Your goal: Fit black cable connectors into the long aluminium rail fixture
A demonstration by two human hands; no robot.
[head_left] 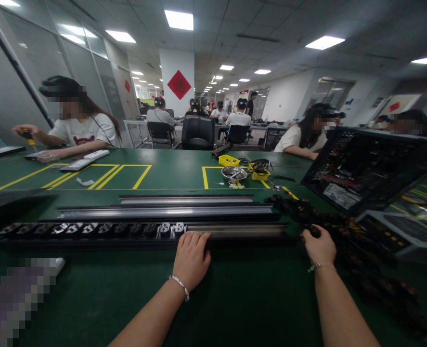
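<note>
A ceiling with lit panels hung over a large room, where a green table (pixel 170 180) spread below. On it lay 3 long rails (pixel 170 211), and the nearest held a row of black sockets (pixel 121 228) reaching towards 10 o'clock. Between 11 and 12 o'clock, the left hand (pixel 192 258) lay palm down, partly open, its bent fingers on the nearest rail at the right end of the row; whether they gripped a socket could not be told. At 2 o'clock the right hand (pixel 319 246) was closed, fingers and thumb pinching a small black piece (pixel 315 232), beside a dark heap of parts (pixel 375 270). A power supply (pixel 401 236) sat beyond at 2 o'clock, near an open computer case (pixel 361 168). At 12 o'clock stood a metal bowl (pixel 234 174) next to yellow bins (pixel 229 160). A person (pixel 86 127) worked at 11 o'clock.
</note>
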